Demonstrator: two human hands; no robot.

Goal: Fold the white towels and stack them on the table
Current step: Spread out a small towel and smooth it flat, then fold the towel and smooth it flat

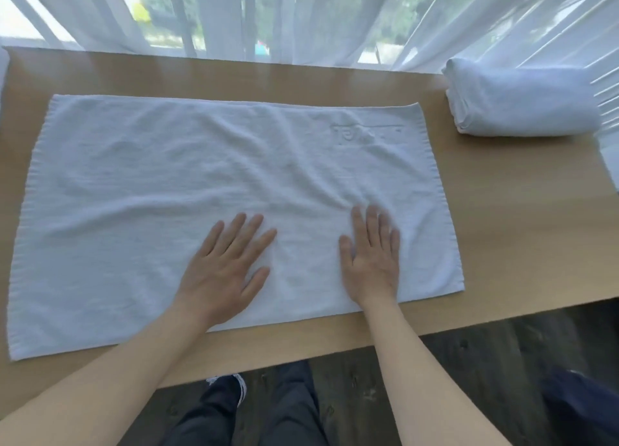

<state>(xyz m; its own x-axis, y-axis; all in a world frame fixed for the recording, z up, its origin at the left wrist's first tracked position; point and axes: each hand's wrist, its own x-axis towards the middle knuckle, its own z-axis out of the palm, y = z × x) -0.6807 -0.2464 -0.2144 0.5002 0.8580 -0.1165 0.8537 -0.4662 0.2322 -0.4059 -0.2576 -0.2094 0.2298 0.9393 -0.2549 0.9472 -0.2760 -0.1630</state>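
A white towel [207,184] is lying spread flat across the table [502,231]. The left hand [224,268] and right hand [371,258] are pressing on it near six o'clock, palms down, fingers straight and apart, gripping nothing. At two o'clock a folded towel [522,100] is sitting finished. Judged progress: one towel done; this one not yet folded or stacked.

Left hand [225,271] and right hand [371,261] lie flat, fingers straight, seemingly pressing down.
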